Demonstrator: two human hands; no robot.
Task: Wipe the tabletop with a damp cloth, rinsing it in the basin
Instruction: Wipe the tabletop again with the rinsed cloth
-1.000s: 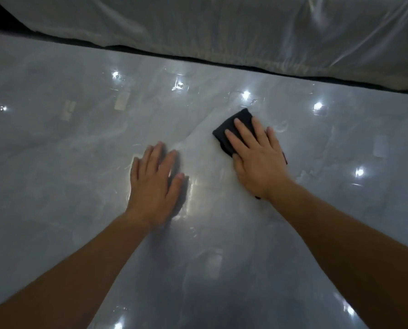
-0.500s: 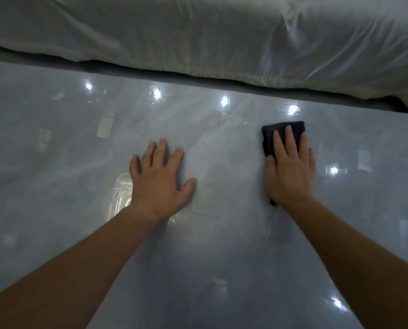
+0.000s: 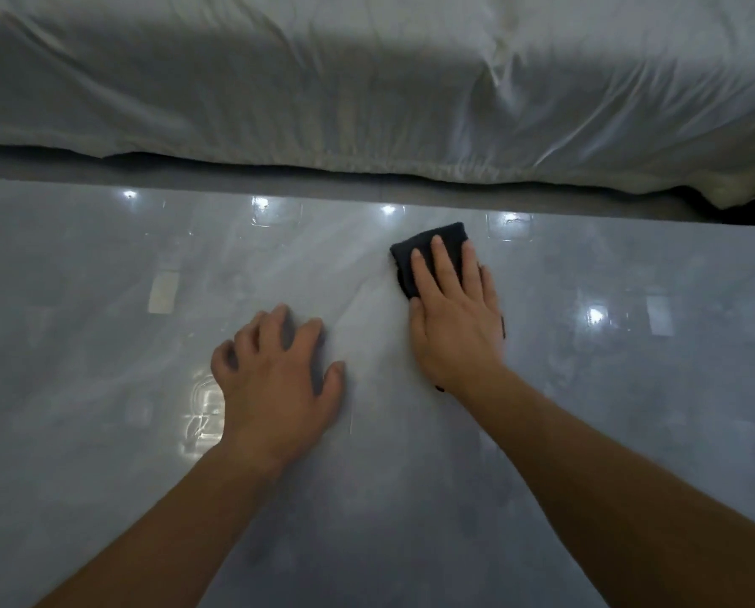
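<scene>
A: Where's the cloth (image 3: 437,243)?
B: Upper centre-right, near the desk's (image 3: 630,388) far edge, under the flat right hand (image 3: 454,326), fingers straight. The left hand (image 3: 274,379), loosely bent, holds nothing and rests on the desk.
A: Advice?
B: Press evenly, overlap strokes, cover the edge.

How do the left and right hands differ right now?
The left hand rests on the bare tabletop; the right hand presses the dark cloth. The left hand's fingers are bent and spread; the right hand's lie straight and close together. The left hand looks blurred, the right hand sharp. The left hand sits nearer the person than the right hand. Shared: both are palm-down, and neither has a grip on anything.
</scene>
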